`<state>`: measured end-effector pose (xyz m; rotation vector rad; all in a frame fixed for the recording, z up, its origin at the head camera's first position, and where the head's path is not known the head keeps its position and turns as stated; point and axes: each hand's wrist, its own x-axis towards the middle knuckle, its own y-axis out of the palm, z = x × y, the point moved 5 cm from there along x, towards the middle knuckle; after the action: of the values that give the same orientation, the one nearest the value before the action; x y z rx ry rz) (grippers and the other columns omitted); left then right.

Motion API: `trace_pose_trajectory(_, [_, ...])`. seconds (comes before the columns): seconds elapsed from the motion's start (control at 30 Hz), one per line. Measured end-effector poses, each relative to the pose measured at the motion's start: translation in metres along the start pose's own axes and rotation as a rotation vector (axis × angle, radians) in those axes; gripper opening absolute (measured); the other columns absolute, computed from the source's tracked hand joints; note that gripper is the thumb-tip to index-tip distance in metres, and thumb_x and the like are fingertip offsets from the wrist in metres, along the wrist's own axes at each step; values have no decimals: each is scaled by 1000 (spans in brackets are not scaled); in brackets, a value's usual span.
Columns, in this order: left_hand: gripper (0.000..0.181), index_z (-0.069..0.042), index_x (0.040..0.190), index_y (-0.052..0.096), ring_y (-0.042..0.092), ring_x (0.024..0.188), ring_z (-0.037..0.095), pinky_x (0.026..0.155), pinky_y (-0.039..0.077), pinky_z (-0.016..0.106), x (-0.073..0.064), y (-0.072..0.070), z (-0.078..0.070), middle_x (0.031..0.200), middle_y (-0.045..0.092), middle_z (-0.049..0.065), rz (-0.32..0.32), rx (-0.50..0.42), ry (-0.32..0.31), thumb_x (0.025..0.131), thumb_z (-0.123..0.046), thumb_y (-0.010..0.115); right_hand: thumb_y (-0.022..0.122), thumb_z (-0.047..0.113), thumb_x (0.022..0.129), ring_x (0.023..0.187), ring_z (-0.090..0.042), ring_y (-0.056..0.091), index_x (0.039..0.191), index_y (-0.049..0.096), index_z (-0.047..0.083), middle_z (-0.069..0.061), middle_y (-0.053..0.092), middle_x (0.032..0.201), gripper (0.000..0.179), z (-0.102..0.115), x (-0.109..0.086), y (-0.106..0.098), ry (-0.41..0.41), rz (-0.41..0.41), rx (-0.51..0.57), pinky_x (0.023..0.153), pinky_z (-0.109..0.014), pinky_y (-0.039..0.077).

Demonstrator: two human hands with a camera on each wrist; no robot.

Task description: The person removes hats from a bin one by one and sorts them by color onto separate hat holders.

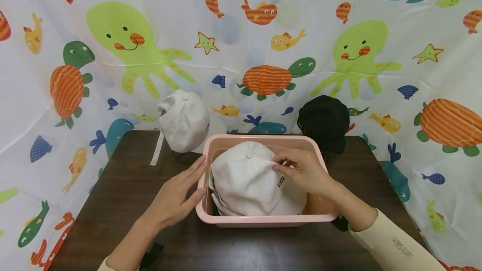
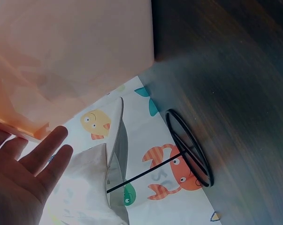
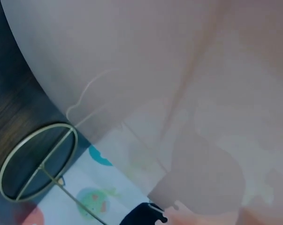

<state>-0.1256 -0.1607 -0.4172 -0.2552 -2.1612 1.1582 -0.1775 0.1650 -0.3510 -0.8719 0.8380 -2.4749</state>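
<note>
A pink plastic basin (image 1: 263,219) stands on the dark table with a white cap (image 1: 244,183) inside it, crown up and brim toward the front right. Dark lettering shows on the cap's front. My right hand (image 1: 306,172) pinches the cap's fabric near that lettering between thumb and fingers. Against the basin's left rim, my left hand (image 1: 173,198) rests with fingers extended. In the left wrist view the same hand (image 2: 19,183) touches the rim from outside. Another cap or layer under the white one is partly hidden. The right wrist view is mostly filled by the basin's wall (image 3: 146,70).
Behind the basin at left, a second white cap (image 1: 186,122) hangs on a wire stand with a round black base (image 2: 207,168). A black cap (image 1: 325,122) is at the back right, near a brass-coloured stand base (image 3: 75,145). A sea-animal curtain (image 1: 229,53) hangs behind the table (image 1: 124,187).
</note>
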Motion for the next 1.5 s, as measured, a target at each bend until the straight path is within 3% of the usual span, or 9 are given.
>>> trace_pose_trajectory(0.37, [62,-6,157,48,49,145,25,107,46,51,-1,-1,1,168,38,3,-10,0,0,102,-28,65,81,-10,84,77,-13,68,103,79,5,-5,75,92,24,8,5,-14,-16,-16,5,68,-29,61])
trace_pose_trajectory(0.8, [62,-5,156,49,48,146,24,109,45,50,-1,0,1,168,37,3,-7,-5,-3,100,-27,66,81,-16,80,84,-13,71,110,79,5,-7,78,107,36,14,9,-36,-21,-49,-15,73,-23,60])
trace_pose_trajectory(1.1, [62,-6,156,50,50,144,25,108,45,47,-1,-1,1,167,39,3,-18,5,3,100,-28,65,81,-17,79,78,-12,70,108,79,2,-7,78,101,34,23,11,-49,-77,-70,-48,72,-20,59])
trace_pose_trajectory(1.5, [63,-5,155,50,51,143,26,108,46,48,-1,-1,0,167,39,4,-16,3,3,99,-27,67,82,-17,78,76,-11,68,102,79,3,-6,78,100,32,30,12,-63,-86,-102,-116,70,-17,57])
